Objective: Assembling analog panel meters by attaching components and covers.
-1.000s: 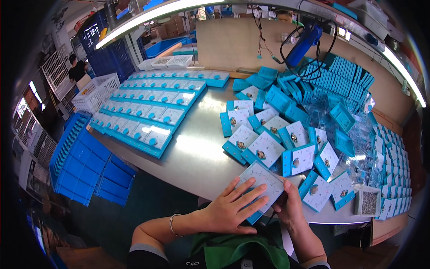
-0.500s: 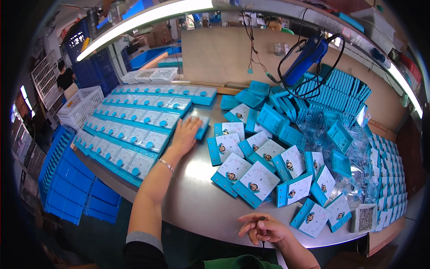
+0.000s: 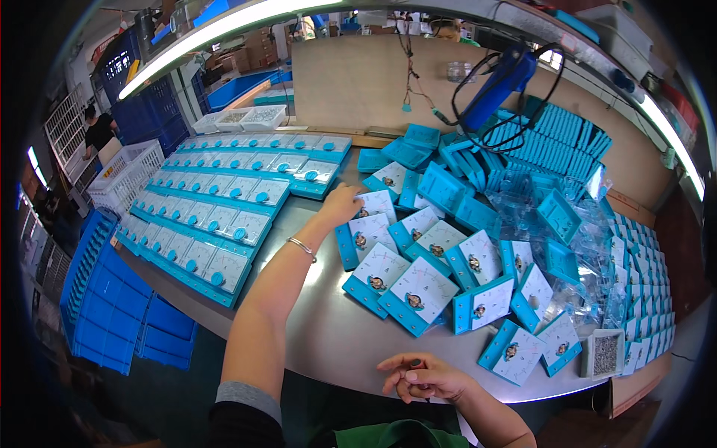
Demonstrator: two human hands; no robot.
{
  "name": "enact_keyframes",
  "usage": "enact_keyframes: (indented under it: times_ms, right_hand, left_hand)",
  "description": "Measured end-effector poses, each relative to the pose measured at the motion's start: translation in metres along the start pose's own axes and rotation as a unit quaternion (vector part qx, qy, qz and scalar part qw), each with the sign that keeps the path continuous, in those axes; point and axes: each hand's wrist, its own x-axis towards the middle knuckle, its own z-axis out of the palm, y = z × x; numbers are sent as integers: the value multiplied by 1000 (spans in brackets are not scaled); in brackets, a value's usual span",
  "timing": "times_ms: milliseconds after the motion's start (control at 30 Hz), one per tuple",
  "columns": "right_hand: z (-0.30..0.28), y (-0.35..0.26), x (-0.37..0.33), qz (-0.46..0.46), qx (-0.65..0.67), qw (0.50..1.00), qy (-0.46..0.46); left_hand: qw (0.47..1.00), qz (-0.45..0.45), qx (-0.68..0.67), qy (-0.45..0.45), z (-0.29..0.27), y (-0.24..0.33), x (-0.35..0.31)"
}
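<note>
L hand (image 3: 342, 204), fingers part-bent, at edge of white-faced, square plastic meter (image 3: 379, 204) on grey metal bench (image 3: 328, 328); can't tell if gripped. R hand (image 3: 426, 379) half-curled, hold unclear. Poss. risk: sideways drag scuffs adj. turquoise-based meter (image 3: 372, 236), spacing v. tight.

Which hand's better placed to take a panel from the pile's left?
Probably the left hand: it is beside a white-faced panel there, while the right hand is near the table's front edge.
</note>
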Motion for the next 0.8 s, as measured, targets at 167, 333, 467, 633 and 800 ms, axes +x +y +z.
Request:
enact_keyframes:
  times_ms: [167,333,467,633,800]
  right_hand:
    - [-9,7,-8,-74,-51,995,34]
    - [14,2,-22,-195,-52,975,91]
    - [56,-31,-61,-259,-357,871,216]
    - [71,-37,-63,-418,-306,825,227]
    - [71,-15,-56,-437,-374,787,224]
  left_hand:
    - [996,-69,12,50,-47,40,-29]
    - [948,-35,-267,170,-71,63,-93]
    - [712,-157,-685,-8,-61,113,-193]
    - [544,-179,-817,-62,-22,164,-272]
    - [590,-234,-772,-47,12,185,-293]
